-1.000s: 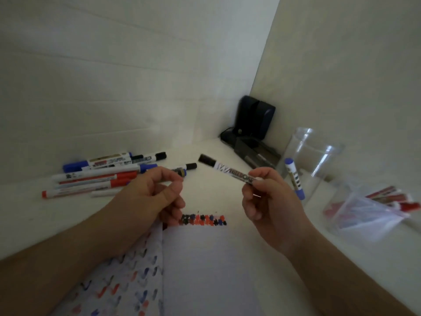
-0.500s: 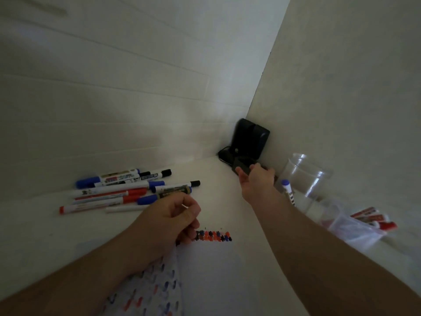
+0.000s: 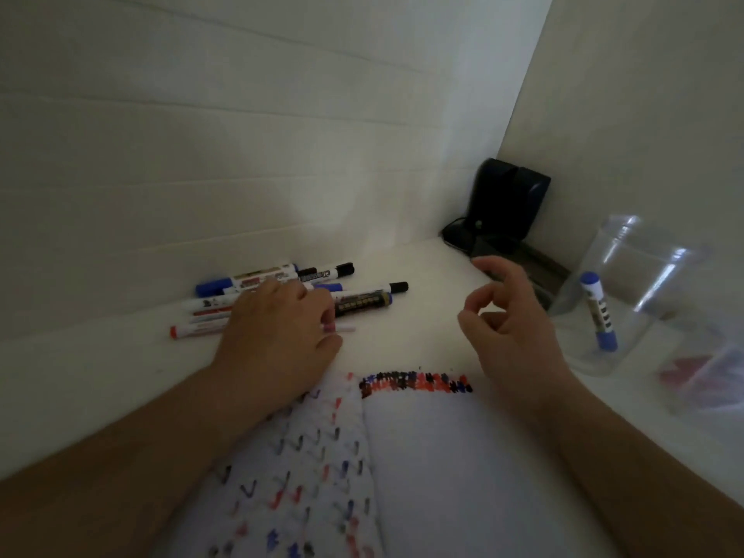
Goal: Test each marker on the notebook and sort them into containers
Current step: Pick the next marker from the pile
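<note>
While the left hand (image 3: pixel 277 336) lies palm-down over the near end of the marker pile (image 3: pixel 282 292), its fingers cover several barrels; whether they grasp one cannot be told. The pile sits far left on the smooth white desk (image 3: pixel 80 376), against the panelled wall: slim cylindrical plastic markers with white barrels and blue, red and black caps, one with a dark printed barrel. The right hand (image 3: pixel 511 324) hovers above the desk, fingers loosely curled, holding nothing. An open notebook (image 3: pixel 443 457) lies near, between the forearms: the left page carries red, blue and black tick marks, the right page a dense row of red and black scribbles along its far edge. At right stands a clear plastic cup (image 3: pixel 628 283) with one blue-capped marker (image 3: pixel 598 312) leaning inside. Beside it, a blurred transparent container (image 3: pixel 708 372) shows red contents. A black device (image 3: pixel 507 207) occupies the far corner.
</note>
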A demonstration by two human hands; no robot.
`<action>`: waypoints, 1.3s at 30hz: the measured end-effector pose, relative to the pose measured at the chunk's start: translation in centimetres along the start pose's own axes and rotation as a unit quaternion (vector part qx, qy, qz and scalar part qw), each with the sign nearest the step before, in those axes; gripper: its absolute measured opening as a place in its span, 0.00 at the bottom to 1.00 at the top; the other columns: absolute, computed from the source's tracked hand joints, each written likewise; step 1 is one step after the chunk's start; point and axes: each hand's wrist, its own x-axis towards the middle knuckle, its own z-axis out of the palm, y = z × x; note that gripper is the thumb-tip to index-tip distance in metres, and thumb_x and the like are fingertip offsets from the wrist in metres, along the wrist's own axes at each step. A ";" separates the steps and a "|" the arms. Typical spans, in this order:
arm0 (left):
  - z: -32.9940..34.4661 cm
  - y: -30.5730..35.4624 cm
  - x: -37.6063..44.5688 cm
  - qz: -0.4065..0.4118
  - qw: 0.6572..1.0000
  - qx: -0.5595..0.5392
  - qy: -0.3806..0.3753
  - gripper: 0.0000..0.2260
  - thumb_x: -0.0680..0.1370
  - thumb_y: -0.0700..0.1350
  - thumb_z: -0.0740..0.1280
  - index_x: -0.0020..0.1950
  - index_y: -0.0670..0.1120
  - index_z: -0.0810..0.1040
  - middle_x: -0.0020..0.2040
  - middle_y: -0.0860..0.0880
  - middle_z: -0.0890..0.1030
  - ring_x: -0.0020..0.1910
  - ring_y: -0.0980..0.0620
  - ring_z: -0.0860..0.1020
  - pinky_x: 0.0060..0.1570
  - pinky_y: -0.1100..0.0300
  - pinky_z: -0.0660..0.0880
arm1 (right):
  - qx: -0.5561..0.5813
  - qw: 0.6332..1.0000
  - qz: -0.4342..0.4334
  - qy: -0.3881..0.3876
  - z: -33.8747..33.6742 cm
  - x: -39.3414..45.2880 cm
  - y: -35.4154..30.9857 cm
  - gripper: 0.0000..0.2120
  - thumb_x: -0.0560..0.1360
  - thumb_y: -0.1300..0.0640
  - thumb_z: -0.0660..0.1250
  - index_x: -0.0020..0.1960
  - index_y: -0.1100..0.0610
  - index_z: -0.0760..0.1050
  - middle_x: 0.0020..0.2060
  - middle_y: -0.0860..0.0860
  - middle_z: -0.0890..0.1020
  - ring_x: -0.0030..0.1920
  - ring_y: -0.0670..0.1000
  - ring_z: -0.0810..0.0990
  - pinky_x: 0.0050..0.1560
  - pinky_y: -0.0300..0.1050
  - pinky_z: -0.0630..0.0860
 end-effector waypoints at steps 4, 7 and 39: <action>0.2 0.4 -0.5 -0.008 1.000 0.000 -0.023 0.04 0.80 0.57 0.62 0.51 0.59 0.75 0.49 0.57 0.75 0.50 0.54 0.73 0.52 0.54 0.72 | 0.027 1.000 -0.015 -0.004 -0.9 0.2 -0.1 0.27 0.79 0.65 0.69 0.68 0.40 0.68 0.44 0.45 0.79 0.28 0.47 0.74 0.28 0.36 0.73; -0.1 0.6 -0.2 -0.022 0.999 -0.010 -0.047 0.05 0.81 0.56 0.63 0.53 0.59 0.75 0.51 0.57 0.75 0.50 0.55 0.73 0.52 0.56 0.71 | 0.052 0.998 -0.028 -0.019 -1.2 0.1 -0.3 0.26 0.78 0.66 0.69 0.68 0.41 0.68 0.43 0.45 0.79 0.29 0.48 0.74 0.29 0.37 0.74; -1.1 6.9 -2.8 0.126 0.954 -0.234 -0.138 0.04 0.86 0.49 0.55 0.55 0.59 0.64 0.42 0.53 0.76 0.42 0.55 0.74 0.42 0.56 0.73 | 0.265 0.952 0.035 -0.149 1.2 -2.5 -3.5 0.10 0.85 0.55 0.60 0.57 0.52 0.81 0.26 0.55 0.74 0.26 0.48 0.73 0.26 0.38 0.69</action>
